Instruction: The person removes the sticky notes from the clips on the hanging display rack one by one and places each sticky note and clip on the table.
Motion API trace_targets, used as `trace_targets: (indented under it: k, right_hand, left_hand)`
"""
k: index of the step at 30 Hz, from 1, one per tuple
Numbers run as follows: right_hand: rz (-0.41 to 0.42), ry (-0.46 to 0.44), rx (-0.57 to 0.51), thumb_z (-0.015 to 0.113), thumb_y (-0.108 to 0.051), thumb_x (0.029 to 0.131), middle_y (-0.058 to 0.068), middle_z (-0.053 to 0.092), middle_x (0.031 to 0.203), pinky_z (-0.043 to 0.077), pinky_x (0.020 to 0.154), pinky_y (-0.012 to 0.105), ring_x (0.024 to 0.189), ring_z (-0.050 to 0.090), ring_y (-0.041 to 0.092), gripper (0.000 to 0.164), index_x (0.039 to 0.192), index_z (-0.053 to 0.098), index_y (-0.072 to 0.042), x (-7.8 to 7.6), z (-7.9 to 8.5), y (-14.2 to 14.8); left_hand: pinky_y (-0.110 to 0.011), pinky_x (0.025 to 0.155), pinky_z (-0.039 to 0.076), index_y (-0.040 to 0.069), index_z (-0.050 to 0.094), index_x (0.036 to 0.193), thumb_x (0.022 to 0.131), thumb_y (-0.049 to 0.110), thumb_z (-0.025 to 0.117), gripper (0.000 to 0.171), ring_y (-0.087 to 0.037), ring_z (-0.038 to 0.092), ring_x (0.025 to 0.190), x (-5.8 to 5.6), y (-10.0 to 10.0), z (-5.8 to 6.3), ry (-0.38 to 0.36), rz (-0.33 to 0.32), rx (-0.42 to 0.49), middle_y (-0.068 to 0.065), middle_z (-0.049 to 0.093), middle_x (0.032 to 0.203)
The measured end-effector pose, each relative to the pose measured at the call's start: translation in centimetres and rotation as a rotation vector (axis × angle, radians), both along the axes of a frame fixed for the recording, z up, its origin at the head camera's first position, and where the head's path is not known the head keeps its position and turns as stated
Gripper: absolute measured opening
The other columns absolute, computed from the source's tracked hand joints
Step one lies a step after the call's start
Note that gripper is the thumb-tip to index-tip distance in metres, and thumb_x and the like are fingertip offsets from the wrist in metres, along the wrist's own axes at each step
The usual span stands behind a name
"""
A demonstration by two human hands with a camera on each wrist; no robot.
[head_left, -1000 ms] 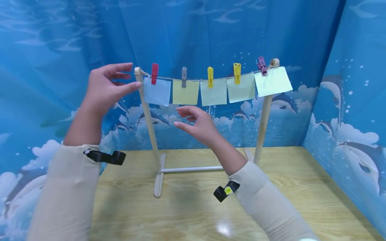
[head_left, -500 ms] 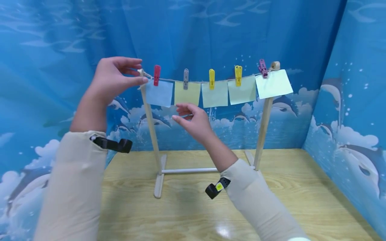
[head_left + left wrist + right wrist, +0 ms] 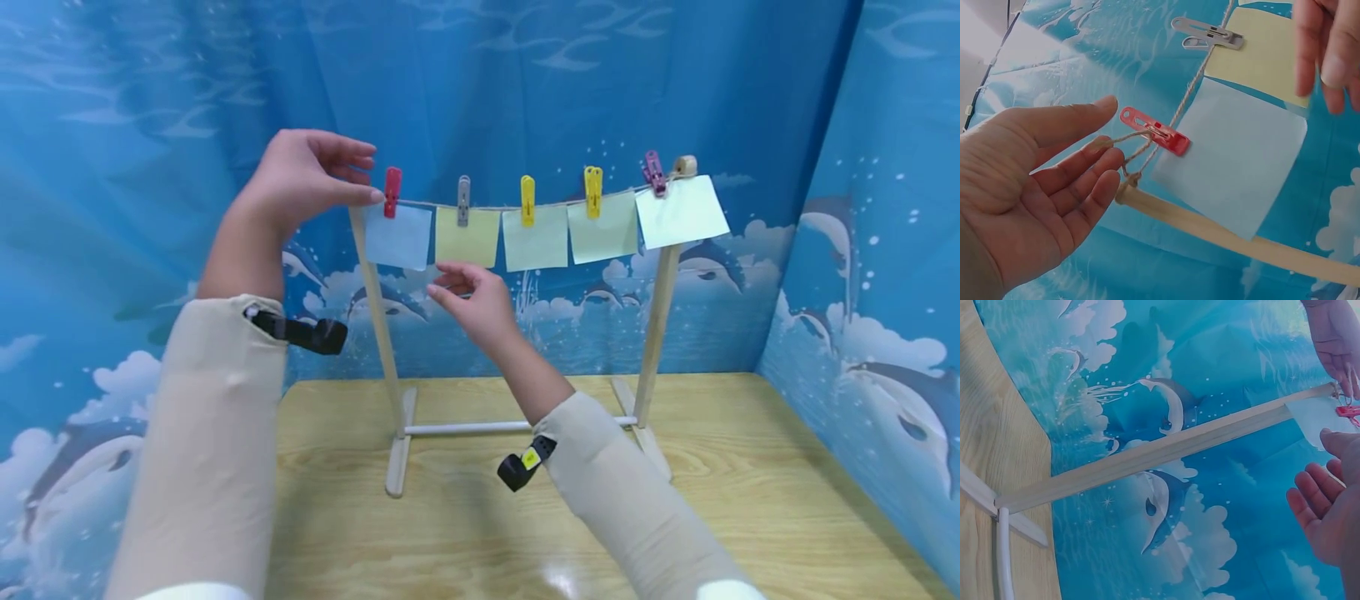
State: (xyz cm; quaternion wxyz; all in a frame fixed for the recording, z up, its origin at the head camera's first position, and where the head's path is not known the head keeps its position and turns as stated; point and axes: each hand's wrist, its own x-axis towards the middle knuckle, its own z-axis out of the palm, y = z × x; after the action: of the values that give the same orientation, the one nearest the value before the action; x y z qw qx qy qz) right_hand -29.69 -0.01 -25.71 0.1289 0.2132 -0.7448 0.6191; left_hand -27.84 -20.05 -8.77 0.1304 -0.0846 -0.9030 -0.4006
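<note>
Right hand, mid-frame below the yellow note: fingers loosely curved, nothing held. Left hand, upper left, nearer the clip: thumb and fingers parted, pinching nothing. Red clothespin lies just right of it, long axis near upright, on string and blue note.

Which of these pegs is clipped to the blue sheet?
The red peg, at the far left, clips the blue sheet; the grey peg, yellow pegs and purple peg hold other sheets.
</note>
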Motion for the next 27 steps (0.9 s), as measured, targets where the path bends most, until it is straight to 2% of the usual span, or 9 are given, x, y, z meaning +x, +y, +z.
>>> trace_targets:
  k: [5, 10, 17, 23, 27]
  right_hand:
    - [0.024, -0.065, -0.033, 0.07, -0.028, 0.092, -0.001, 0.068, 0.107, 0.055, 0.084, 0.027, 0.099, 0.063, 0.013, 0.036, 0.125, 0.065, -0.015, -0.5, -0.2, -0.4]
    - [0.058, -0.114, -0.109, 0.07, -0.027, 0.092, 0.001, 0.069, 0.107, 0.056, 0.083, 0.027, 0.098, 0.065, 0.014, 0.037, 0.126, 0.064, -0.013, -1.1, -0.5, -0.9]
    - [0.093, -0.167, -0.165, 0.07, -0.027, 0.091, 0.002, 0.07, 0.108, 0.056, 0.082, 0.026, 0.098, 0.067, 0.017, 0.037, 0.125, 0.066, -0.013, -1.6, -0.5, -2.0]
    - [0.064, -0.189, -0.261, 0.071, -0.022, 0.09, 0.005, 0.071, 0.1, 0.057, 0.079, 0.027, 0.092, 0.068, 0.021, 0.025, 0.112, 0.072, -0.01, -1.9, 0.0, -2.2]
    - [0.047, -0.196, -0.274, 0.072, -0.022, 0.09, 0.006, 0.071, 0.097, 0.058, 0.078, 0.027, 0.089, 0.068, 0.022, 0.021, 0.106, 0.073, -0.008, -1.9, 0.3, -2.0]
  left_hand:
    - [-0.038, 0.1, 0.048, 0.023, 0.054, 0.141, 0.084, 0.034, 0.076, 0.062, -0.021, 0.057, 0.119, -0.2, 0.4, 0.7, 0.0, -0.008, -0.09, -0.004, 0.058, 0.135]
    - [-0.038, 0.099, 0.049, 0.022, 0.052, 0.142, 0.085, 0.034, 0.076, 0.064, -0.021, 0.054, 0.121, -0.9, 0.8, 1.6, -0.032, -0.032, -0.163, -0.003, 0.059, 0.135]
    - [-0.038, 0.101, 0.047, 0.017, 0.053, 0.142, 0.088, 0.029, 0.074, 0.06, -0.02, 0.06, 0.112, -1.8, 0.7, 1.6, -0.131, -0.051, -0.186, -0.005, 0.062, 0.129]
    - [-0.035, 0.098, 0.049, 0.014, 0.054, 0.14, 0.092, 0.026, 0.07, 0.052, -0.018, 0.063, 0.105, -2.0, 1.5, 1.9, -0.123, -0.075, -0.216, -0.006, 0.064, 0.126]
    - [-0.033, 0.096, 0.05, 0.014, 0.056, 0.139, 0.093, 0.024, 0.068, 0.049, -0.018, 0.063, 0.105, -2.1, 2.1, 1.9, -0.124, -0.067, -0.213, -0.006, 0.063, 0.127]
